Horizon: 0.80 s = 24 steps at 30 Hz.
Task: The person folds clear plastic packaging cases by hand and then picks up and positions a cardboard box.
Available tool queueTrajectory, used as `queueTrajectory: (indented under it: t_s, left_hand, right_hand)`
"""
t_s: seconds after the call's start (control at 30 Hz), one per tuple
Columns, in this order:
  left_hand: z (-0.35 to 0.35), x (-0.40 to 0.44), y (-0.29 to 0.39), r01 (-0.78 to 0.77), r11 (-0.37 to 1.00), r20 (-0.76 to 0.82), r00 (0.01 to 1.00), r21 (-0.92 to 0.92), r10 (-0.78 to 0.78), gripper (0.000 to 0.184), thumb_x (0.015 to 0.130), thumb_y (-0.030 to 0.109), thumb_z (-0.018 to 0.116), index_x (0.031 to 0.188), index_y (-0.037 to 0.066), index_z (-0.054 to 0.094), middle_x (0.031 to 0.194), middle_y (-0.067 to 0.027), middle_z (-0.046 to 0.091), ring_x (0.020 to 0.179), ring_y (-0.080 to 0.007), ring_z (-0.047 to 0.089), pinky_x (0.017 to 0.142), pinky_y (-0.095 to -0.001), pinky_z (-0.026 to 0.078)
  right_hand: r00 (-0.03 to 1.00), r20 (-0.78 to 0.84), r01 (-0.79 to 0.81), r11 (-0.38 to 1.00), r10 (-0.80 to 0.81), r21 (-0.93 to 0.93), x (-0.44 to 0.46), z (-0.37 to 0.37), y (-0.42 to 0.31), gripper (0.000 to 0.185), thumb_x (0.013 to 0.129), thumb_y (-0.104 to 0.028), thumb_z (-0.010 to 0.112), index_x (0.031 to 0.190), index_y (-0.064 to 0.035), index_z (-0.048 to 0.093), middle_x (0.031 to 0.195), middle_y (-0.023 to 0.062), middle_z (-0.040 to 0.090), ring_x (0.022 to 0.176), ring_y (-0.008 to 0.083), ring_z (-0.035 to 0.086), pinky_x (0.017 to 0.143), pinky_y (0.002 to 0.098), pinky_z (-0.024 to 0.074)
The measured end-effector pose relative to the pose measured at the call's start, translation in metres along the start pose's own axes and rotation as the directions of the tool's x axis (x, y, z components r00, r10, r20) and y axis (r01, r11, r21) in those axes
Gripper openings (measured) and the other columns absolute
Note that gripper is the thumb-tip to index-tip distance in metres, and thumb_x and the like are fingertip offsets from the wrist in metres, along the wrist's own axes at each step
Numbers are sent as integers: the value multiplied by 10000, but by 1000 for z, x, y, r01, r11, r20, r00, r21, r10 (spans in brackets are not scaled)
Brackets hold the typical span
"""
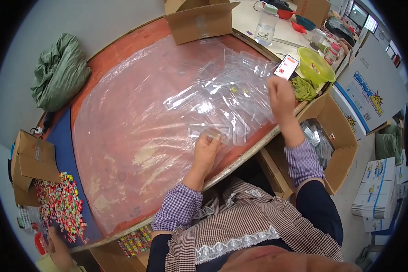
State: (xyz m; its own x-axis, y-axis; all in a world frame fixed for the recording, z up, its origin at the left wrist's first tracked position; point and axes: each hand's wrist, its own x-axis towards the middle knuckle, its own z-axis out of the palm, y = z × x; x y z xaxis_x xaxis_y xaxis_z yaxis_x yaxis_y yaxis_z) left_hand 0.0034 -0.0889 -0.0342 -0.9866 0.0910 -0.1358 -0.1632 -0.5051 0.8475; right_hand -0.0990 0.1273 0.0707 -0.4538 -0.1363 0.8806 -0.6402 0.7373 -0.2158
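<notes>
My left hand (207, 147) pinches a clear plastic tray (213, 130) near the table's front edge, thumb on top. Raised to the right, beside the phone (286, 67), is my right hand (280, 93) with its fingers curled; whether it holds anything is hidden. Between and beyond my hands lies a loose pile of clear plastic trays (240, 90) on the plastic sheet (136, 99) that covers the red table.
Behind the pile stands an open cardboard box (201, 22). A box of clear packs (342, 149) sits right, below a yellow basin (310, 65). Small colourful pieces (61, 204) lie left, near another person's hand (59, 247). A bottle (266, 27) stands back right.
</notes>
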Motion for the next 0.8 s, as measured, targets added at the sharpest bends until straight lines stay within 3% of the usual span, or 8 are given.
queueTrajectory:
  t_s: [0.07, 0.17, 0.23, 0.3, 0.43, 0.53, 0.67, 0.8]
  left_hand:
    - [2, -5, -4, -1, 999, 16, 1000, 34, 1, 253, 848, 89, 509, 1079, 15, 438, 1010, -91, 518, 865, -180, 551, 774, -333, 487]
    - [13, -11, 7, -57, 998, -19, 998, 20, 57, 255, 832, 66, 529, 1071, 26, 449, 989, -88, 530, 870, -172, 549, 752, -312, 486]
    - [16, -11, 7, -71, 997, -3, 997, -18, 71, 255, 824, 69, 544, 1060, 24, 458, 978, -85, 536, 864, -167, 550, 742, -301, 485]
    - [17, -11, 5, -83, 995, 49, 995, -61, 86, 255, 808, 74, 572, 1037, 20, 476, 954, -80, 546, 852, -157, 551, 721, -278, 484]
    - [5, -8, 1, -17, 998, 104, 994, -55, 23, 272, 779, 91, 615, 1008, 8, 493, 934, -73, 554, 833, -148, 553, 703, -247, 479]
    - [4, -12, 4, 16, 995, 127, 992, -96, -4, 269, 767, 85, 631, 987, -10, 509, 924, -74, 566, 824, -138, 557, 703, -240, 471]
    - [10, -15, 12, 22, 999, 131, 991, -44, -16, 275, 755, 93, 648, 972, -19, 522, 912, -73, 572, 809, -127, 558, 700, -226, 465]
    - [12, -16, 18, 38, 999, 104, 994, -3, -38, 264, 755, 100, 650, 959, -19, 528, 891, -71, 576, 789, -118, 556, 693, -218, 463]
  right_hand:
    - [999, -28, 33, 999, -33, 25, 0, -3, 18, 145, 754, -89, 572, 885, -36, 539, 776, 139, 546, 721, 319, 529, 646, 356, 436]
    - [936, 337, -113, 994, 106, 1, -21, 6, 21, 168, 743, -100, 592, 887, -28, 543, 798, 130, 561, 721, 292, 543, 643, 331, 440]
    - [754, 618, -451, 859, 222, 242, -44, 6, -25, 199, 721, -114, 620, 889, -29, 553, 794, 119, 568, 708, 254, 549, 643, 311, 439]
    - [538, 842, -614, 705, 46, 354, -55, 1, -64, 226, 702, -124, 644, 895, -32, 571, 796, 108, 574, 707, 203, 556, 658, 284, 437]
    - [428, 904, -636, 705, -18, 315, -69, 11, -80, 186, 733, -85, 638, 900, -23, 582, 772, 12, 561, 704, 81, 517, 645, 223, 427]
    - [372, 928, -873, 336, -6, 353, -76, 11, -71, 132, 762, -90, 619, 863, -9, 591, 753, -11, 571, 699, 56, 504, 633, 208, 416]
    - [292, 956, -939, 187, -6, 288, -75, 6, -68, 103, 786, -101, 598, 821, -5, 600, 746, -18, 575, 704, 44, 501, 625, 199, 408]
    - [266, 964, -950, 175, 18, 259, -77, 9, -64, 94, 794, -90, 580, 805, 1, 602, 752, -2, 595, 720, 57, 524, 650, 210, 426]
